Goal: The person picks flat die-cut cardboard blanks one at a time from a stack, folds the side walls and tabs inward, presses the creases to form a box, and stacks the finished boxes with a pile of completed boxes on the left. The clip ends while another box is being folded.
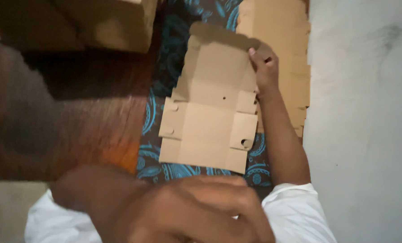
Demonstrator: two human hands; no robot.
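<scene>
Here a flat cardboard box blank (210,112), die-cut with flaps and small round holes, lies on a dark cloth with a blue pattern (165,54). Just beside it on the right, and partly under its edge, sits a stack of more flat cardboard (286,58) against a pale wall (363,126). To the left runs a reddish-brown wooden surface (97,112), and at the top left stands a folded cardboard box (115,22), well apart from the blank. A white garment (300,216) shows at the bottom.

The right arm stretches out along the blank's right side, with the right hand (266,72) at the blank's upper right corner. Its fingers are curled in, and the thumb lies pressed on the cardboard at the edge, so the hand pinches or holds that corner; how far the fingers wrap beneath is hidden.

The left hand (187,211) hangs close to the camera at the bottom, blurred, covering the blank's near edge. Its fingers look loosely bent, but whether they hold anything cannot be told.
</scene>
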